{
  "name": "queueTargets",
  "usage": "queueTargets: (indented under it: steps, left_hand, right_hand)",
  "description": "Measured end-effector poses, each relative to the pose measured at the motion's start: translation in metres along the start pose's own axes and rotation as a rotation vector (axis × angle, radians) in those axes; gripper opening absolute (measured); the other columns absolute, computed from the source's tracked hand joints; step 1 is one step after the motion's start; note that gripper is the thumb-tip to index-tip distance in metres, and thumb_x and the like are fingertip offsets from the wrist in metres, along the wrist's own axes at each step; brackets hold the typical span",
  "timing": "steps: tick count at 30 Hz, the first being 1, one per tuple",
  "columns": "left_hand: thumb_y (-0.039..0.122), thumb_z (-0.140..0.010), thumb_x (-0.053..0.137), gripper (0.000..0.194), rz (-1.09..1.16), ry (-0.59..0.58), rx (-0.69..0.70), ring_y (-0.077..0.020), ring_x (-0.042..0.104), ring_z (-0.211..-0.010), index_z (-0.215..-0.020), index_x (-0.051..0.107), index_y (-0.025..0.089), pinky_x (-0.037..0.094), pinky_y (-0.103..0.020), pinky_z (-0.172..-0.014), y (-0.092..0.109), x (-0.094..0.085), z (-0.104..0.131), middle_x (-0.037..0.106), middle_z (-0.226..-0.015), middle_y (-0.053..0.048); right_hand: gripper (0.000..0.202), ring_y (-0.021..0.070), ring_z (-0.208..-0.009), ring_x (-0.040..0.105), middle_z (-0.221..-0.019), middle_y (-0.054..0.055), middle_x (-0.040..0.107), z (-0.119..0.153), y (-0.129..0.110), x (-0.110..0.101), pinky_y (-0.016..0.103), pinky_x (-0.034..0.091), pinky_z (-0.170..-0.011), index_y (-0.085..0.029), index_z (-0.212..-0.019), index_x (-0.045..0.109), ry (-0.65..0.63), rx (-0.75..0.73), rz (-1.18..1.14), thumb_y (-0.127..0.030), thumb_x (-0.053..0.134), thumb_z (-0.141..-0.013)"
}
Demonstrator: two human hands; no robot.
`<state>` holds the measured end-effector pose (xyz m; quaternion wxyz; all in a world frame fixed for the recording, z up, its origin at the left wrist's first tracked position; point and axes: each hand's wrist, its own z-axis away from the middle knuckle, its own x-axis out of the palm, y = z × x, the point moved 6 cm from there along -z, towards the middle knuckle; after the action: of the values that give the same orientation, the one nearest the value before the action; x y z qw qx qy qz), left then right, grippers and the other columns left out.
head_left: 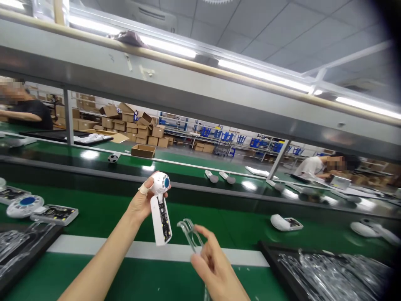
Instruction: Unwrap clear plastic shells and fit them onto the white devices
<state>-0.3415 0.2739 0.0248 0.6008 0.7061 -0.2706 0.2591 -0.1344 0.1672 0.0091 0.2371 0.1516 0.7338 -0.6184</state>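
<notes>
My left hand is closed on the round head of a white device, held up over the green bench. The device hangs tilted, its open handle showing a dark circuit board with yellow spots, and a blue disc sits on its head. To the right, my right hand pinches a clear plastic part between thumb and fingers. The clear part is close to the device's handle, with a gap between them.
Black trays of clear parts stand at right and left. White devices lie on the green surface on both sides. Beyond are a small cardboard box, a shelf post and two people, far left and right.
</notes>
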Motion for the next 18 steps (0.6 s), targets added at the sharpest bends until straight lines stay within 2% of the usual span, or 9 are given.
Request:
queueTargets:
  steps: [2,4,6,9,13,16,18]
  left_hand:
    - [0.037,-0.064,0.076,0.061,0.148,-0.062,0.015,-0.0252,0.065,-0.083,-0.116,0.052,0.017,0.055,-0.036,-0.075,0.006,0.014,0.013,0.067,-0.098,-0.010]
    - [0.034,-0.063,0.077,0.066,0.213,-0.125,0.026,-0.0271,0.065,-0.086,-0.121,0.050,0.017,0.053,-0.042,-0.083,0.009,0.027,0.022,0.067,-0.099,-0.011]
    - [0.034,-0.065,0.077,0.068,0.227,-0.175,0.029,-0.0273,0.066,-0.087,-0.125,0.048,0.018,0.051,-0.043,-0.086,0.012,0.038,0.029,0.068,-0.099,-0.011]
    - [0.034,-0.064,0.077,0.075,0.229,-0.226,0.025,-0.0270,0.066,-0.086,-0.130,0.045,0.020,0.051,-0.042,-0.086,0.015,0.047,0.037,0.068,-0.101,-0.011]
    - [0.033,-0.061,0.079,0.081,0.224,-0.260,0.045,-0.0281,0.066,-0.090,-0.132,0.042,0.021,0.051,-0.041,-0.086,0.024,0.051,0.044,0.068,-0.103,-0.011]
    - [0.033,-0.063,0.078,0.078,0.239,-0.281,0.097,-0.0270,0.066,-0.089,-0.132,0.041,0.023,0.051,-0.038,-0.084,0.031,0.055,0.047,0.067,-0.104,-0.010]
    - [0.033,-0.063,0.078,0.076,0.236,-0.300,0.143,-0.0257,0.066,-0.087,-0.129,0.043,0.022,0.050,-0.034,-0.079,0.034,0.060,0.052,0.067,-0.099,-0.010]
  right_hand:
    - [0.048,0.0127,-0.058,0.043,-0.067,-0.005,0.035,-0.010,-0.015,0.005,0.025,0.040,-0.059,-0.025,-0.130,0.042,0.023,0.006,-0.106,-0.041,0.046,-0.085]
    - [0.048,0.0121,-0.059,0.042,-0.069,-0.005,0.034,-0.016,-0.031,0.016,0.024,0.040,-0.059,-0.025,-0.131,0.043,0.039,-0.019,-0.192,-0.042,0.045,-0.086]
    - [0.049,0.0121,-0.059,0.044,-0.072,-0.004,0.038,-0.017,-0.045,0.027,0.024,0.042,-0.059,-0.026,-0.132,0.044,0.061,-0.055,-0.233,-0.042,0.046,-0.085]
    - [0.049,0.0144,-0.066,0.051,-0.084,0.000,0.047,-0.014,-0.056,0.037,0.027,0.046,-0.062,-0.030,-0.133,0.044,0.140,-0.086,-0.175,-0.042,0.046,-0.086]
    - [0.048,0.0200,-0.091,0.056,-0.105,0.005,0.051,-0.010,-0.056,0.048,0.033,0.049,-0.077,-0.034,-0.136,0.039,0.209,-0.150,-0.065,-0.044,0.038,-0.089]
    - [0.050,0.0243,-0.116,0.049,-0.127,0.007,0.046,-0.012,-0.047,0.057,0.036,0.046,-0.089,-0.032,-0.139,0.036,0.219,-0.238,-0.039,-0.043,0.035,-0.090]
    - [0.052,0.0249,-0.126,0.043,-0.137,0.007,0.042,-0.016,-0.036,0.059,0.036,0.043,-0.095,-0.028,-0.143,0.029,0.174,-0.289,-0.054,-0.038,0.031,-0.092]
